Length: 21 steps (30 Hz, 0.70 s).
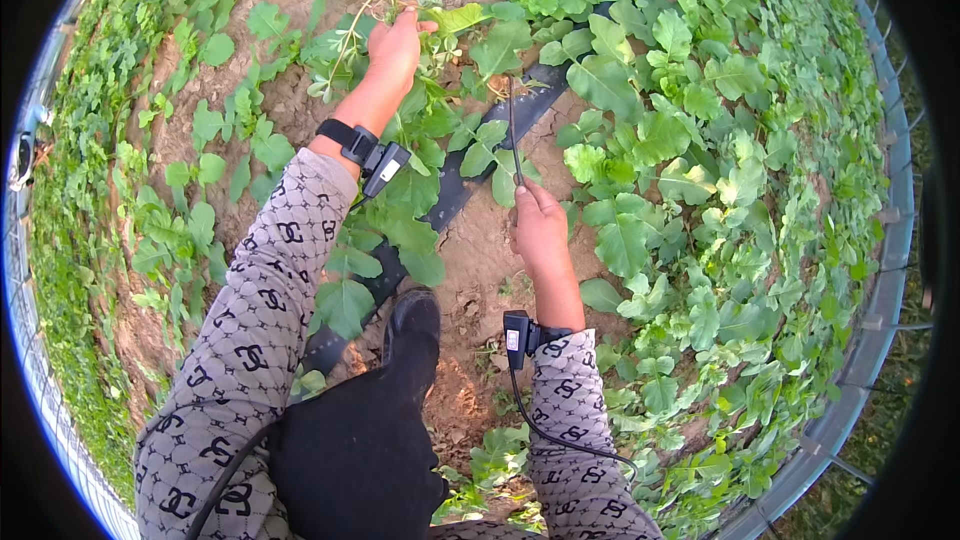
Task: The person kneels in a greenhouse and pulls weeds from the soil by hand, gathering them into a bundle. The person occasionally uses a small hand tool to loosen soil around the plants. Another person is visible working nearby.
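My left hand (396,49), at the upper middle, is closed on a bunch of thin-stemmed weeds (346,45) whose pale stems hang out to its left. Green leaves crowd around and below it. Lower and to the right, my right hand (538,221) grips the end of a thin dark metal rod (514,127). The rod points up and away, and its far tip reaches the soil beside leafy plants, where leaves and dry stems partly hide it. A black drip-irrigation tape or strip of film (457,187) runs diagonally between my hands.
Rows of broad-leaved green plants (622,225) grow on both sides, thickest at the right. Cracked brown soil (480,270) shows between them. My black shoe (414,319) stands beside the black strip. A curved greenhouse-like frame edge (892,240) borders the right. Cables hang from both wrist devices.
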### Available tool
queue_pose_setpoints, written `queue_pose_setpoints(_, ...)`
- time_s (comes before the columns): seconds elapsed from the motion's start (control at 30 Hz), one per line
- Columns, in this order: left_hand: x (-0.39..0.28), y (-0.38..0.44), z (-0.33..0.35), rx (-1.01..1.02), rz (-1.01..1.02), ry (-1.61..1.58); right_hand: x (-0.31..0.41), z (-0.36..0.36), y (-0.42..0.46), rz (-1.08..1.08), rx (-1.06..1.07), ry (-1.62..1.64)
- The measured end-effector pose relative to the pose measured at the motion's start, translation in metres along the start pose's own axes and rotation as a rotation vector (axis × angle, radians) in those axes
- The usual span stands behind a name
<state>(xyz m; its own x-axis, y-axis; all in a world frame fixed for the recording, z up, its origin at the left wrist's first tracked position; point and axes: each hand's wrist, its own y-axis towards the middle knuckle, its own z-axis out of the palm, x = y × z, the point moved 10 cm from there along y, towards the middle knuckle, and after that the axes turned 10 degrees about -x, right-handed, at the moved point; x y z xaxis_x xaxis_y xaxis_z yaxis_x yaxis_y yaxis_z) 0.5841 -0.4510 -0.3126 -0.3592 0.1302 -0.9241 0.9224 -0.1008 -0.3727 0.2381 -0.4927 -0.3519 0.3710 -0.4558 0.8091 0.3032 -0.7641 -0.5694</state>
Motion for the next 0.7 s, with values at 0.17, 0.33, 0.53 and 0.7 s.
queue_pose_setpoints(0.17, -0.029, -0.056, 0.013, 0.299, 0.259, 0.024, -0.017, -0.054, -0.039, -0.223, -0.026, -0.213)
queue_pose_setpoints(0.33, -0.031, -0.116, 0.022, 0.637, 0.469, 0.417, -0.019, -0.074, -0.146, 0.18, 0.25, -0.013)
queue_pose_setpoints(0.53, 0.006, -0.224, 0.016, 1.064, 0.948, 1.073, -0.077, -0.099, -0.235, 0.525, 0.363, 0.273)
queue_pose_setpoints(0.7, 0.055, -0.298, -0.028, 1.215, 0.927, 1.094, -0.124, -0.115, -0.272, 0.625, 0.178, 0.465)
